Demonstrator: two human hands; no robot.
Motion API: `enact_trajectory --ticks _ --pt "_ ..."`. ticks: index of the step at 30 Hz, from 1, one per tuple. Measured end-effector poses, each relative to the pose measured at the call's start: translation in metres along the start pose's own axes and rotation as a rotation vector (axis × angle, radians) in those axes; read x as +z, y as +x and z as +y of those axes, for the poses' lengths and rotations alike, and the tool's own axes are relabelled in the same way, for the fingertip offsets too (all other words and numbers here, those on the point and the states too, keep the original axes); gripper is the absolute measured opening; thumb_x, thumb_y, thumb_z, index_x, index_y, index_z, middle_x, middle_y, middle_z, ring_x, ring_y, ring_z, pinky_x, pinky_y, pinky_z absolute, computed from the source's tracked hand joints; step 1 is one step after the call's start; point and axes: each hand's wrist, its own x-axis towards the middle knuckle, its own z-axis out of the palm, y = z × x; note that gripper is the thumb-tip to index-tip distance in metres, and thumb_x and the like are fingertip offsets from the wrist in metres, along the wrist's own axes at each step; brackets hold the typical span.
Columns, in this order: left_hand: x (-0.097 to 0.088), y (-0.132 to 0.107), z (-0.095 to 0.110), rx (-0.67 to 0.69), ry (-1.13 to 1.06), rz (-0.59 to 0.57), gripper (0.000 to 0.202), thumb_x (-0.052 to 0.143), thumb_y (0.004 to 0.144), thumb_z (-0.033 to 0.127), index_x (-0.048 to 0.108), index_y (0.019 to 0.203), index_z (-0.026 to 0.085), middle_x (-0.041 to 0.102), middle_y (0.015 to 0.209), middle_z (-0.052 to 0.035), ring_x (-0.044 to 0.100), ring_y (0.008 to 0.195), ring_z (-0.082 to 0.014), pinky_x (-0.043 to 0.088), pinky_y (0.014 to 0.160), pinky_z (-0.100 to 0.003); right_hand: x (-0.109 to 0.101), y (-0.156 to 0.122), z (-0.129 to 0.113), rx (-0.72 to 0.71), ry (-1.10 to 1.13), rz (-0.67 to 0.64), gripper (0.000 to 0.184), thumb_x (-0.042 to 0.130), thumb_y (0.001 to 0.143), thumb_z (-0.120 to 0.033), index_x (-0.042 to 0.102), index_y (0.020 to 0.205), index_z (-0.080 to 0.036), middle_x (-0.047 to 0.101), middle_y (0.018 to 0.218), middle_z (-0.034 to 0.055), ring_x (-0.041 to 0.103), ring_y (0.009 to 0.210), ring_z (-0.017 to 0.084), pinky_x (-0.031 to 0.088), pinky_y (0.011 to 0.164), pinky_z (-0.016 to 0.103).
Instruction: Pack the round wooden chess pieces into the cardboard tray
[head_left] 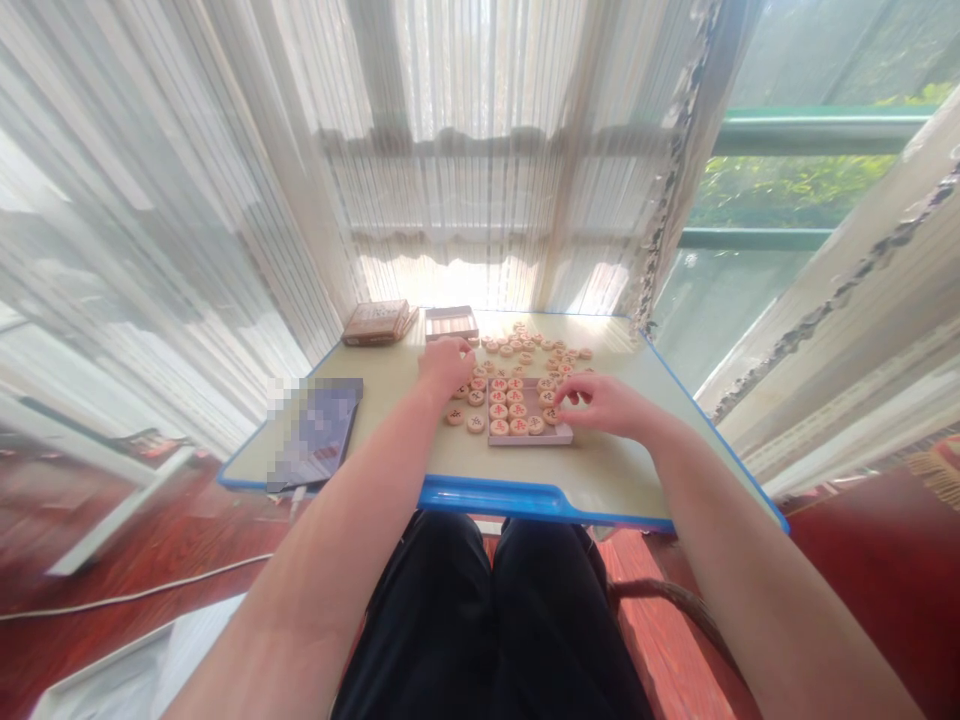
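A shallow box (531, 439) sits near the middle of the table with round wooden xiangqi pieces in it. Red-marked pieces (516, 397) fill its left side, and a few more stand along its right side. At the right wall, my right hand (600, 405) has thumb and fingers closed on a xiangqi piece (551, 415). My left hand (446, 363) is beyond the box's left corner, fingers curled above loose pieces; whatever it holds is hidden. Two loose pieces (475, 424) (455, 416) lie left of the box.
Many loose pieces (520, 340) lie scattered behind the box. At the back stand an open box part (451, 322) and stacked brown boxes (376, 322). A dark tablet (319, 435) rests at the left, partly pixelated. The table's blue edge (495, 496) runs before my knees.
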Motion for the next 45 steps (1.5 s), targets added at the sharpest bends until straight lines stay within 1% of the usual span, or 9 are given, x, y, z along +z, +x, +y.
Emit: enact_trajectory --ticks 3,7,10,15,21,29,37,42,45 --pt "0.0 0.0 -0.001 -0.008 -0.007 0.003 0.027 0.047 0.08 0.036 0.068 0.092 0.024 0.066 0.106 -0.0066 0.057 0.102 -0.0254 0.046 0.086 -0.037 0.001 0.0 -0.003 -0.022 0.024 0.027 0.02 0.064 0.069 -0.033 0.069 0.083 -0.02 0.057 0.074 0.0007 0.051 0.068 0.014 0.04 0.064 0.026" --pt "-0.001 -0.001 0.001 -0.022 -0.013 0.005 0.028 0.047 0.08 0.037 0.068 0.092 0.024 0.066 0.106 -0.0064 0.057 0.102 -0.0263 0.046 0.084 -0.038 0.007 0.0 -0.011 -0.139 0.008 0.023 0.018 0.065 0.071 -0.034 0.07 0.082 -0.02 0.06 0.078 0.0024 0.055 0.078 0.017 0.042 0.072 0.028" --pt "-0.001 -0.001 0.002 -0.013 -0.015 -0.002 0.028 0.047 0.079 0.037 0.068 0.091 0.024 0.066 0.106 -0.0064 0.056 0.102 -0.0266 0.046 0.084 -0.038 0.012 0.002 -0.018 -0.191 -0.054 0.003 0.016 0.066 0.072 -0.035 0.07 0.079 -0.021 0.062 0.079 0.0036 0.057 0.083 0.019 0.042 0.076 0.03" --pt "-0.002 -0.002 0.004 -0.003 -0.016 -0.002 0.027 0.047 0.079 0.036 0.068 0.092 0.024 0.065 0.107 -0.0054 0.055 0.104 -0.0263 0.046 0.086 -0.038 0.014 0.006 -0.023 -0.205 -0.123 -0.006 0.016 0.066 0.074 -0.036 0.071 0.072 -0.02 0.061 0.074 0.0035 0.057 0.08 0.018 0.042 0.074 0.029" --pt "-0.006 -0.005 0.008 -0.009 -0.028 -0.011 0.026 0.048 0.079 0.035 0.068 0.091 0.023 0.065 0.108 -0.0058 0.055 0.104 -0.0267 0.045 0.087 -0.038 0.012 0.006 -0.021 -0.237 -0.102 -0.056 0.015 0.061 0.078 -0.029 0.074 0.074 -0.022 0.066 0.072 0.0028 0.057 0.077 0.017 0.042 0.074 0.029" --pt "-0.004 -0.004 0.007 0.019 -0.011 0.005 0.027 0.047 0.08 0.034 0.068 0.092 0.024 0.065 0.106 -0.0061 0.055 0.102 -0.026 0.046 0.086 -0.038 0.012 0.006 -0.021 -0.179 -0.143 -0.041 0.021 0.066 0.074 -0.041 0.074 0.08 -0.022 0.065 0.081 0.0046 0.057 0.084 0.02 0.041 0.08 0.033" --pt "-0.003 -0.003 0.009 0.03 0.006 -0.002 0.028 0.046 0.081 0.035 0.069 0.093 0.024 0.065 0.107 -0.0057 0.056 0.102 -0.0249 0.045 0.086 -0.036 0.016 0.007 -0.016 -0.135 -0.116 0.001 0.014 0.062 0.077 -0.031 0.073 0.073 -0.023 0.063 0.073 0.003 0.056 0.079 0.018 0.042 0.075 0.031" --pt "-0.005 -0.004 0.01 0.033 0.024 -0.006 0.03 0.046 0.082 0.037 0.068 0.097 0.024 0.066 0.106 -0.0062 0.056 0.101 -0.0246 0.045 0.088 -0.036 0.021 0.01 -0.014 -0.112 -0.163 0.081 0.015 0.061 0.077 -0.032 0.071 0.071 -0.022 0.063 0.073 0.0034 0.056 0.079 0.019 0.042 0.072 0.031" --pt "-0.006 -0.004 0.01 0.023 0.017 -0.011 0.029 0.046 0.082 0.035 0.068 0.097 0.024 0.066 0.106 -0.0059 0.056 0.101 -0.0243 0.045 0.088 -0.036 0.022 0.01 -0.013 -0.134 -0.181 0.098 0.017 0.06 0.078 -0.032 0.071 0.07 -0.021 0.063 0.073 0.0039 0.056 0.078 0.019 0.042 0.072 0.03"
